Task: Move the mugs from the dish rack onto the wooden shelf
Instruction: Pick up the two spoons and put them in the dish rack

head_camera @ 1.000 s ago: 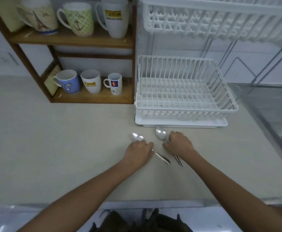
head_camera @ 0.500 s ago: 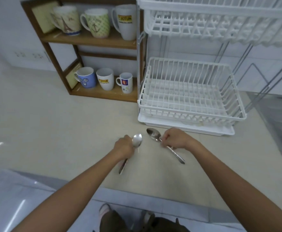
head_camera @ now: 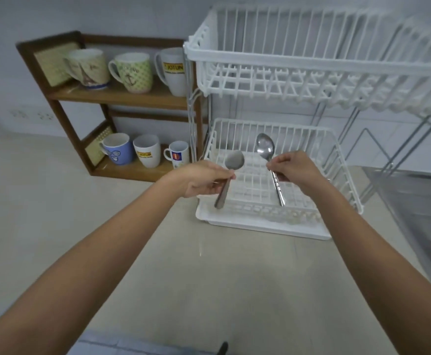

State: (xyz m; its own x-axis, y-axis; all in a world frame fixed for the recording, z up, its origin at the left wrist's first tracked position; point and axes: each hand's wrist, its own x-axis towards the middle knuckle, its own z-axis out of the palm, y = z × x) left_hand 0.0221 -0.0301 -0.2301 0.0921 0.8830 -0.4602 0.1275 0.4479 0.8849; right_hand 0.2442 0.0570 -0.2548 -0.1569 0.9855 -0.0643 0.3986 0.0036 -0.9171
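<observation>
Six mugs [head_camera: 146, 150] all on shelf [head_camera: 122, 97], left of both grips; rack [head_camera: 337, 162] empty. Left hand [head_camera: 201, 179] nearer, clenched on spoon [head_camera: 231, 170]; right hand [head_camera: 293, 167] pinches second spoon [head_camera: 267, 152], handles down.

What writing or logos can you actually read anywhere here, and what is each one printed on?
"JOTUN": yellow label on the tall white mug, upper shelf.
"JOTUN": yellow label on the white mug, lower shelf.
Smaller print under both labels: too blurred to read.
Small white mug: a red-and-blue emblem, no readable letters.
Eiffel Tower mug: script too blurred.
</observation>
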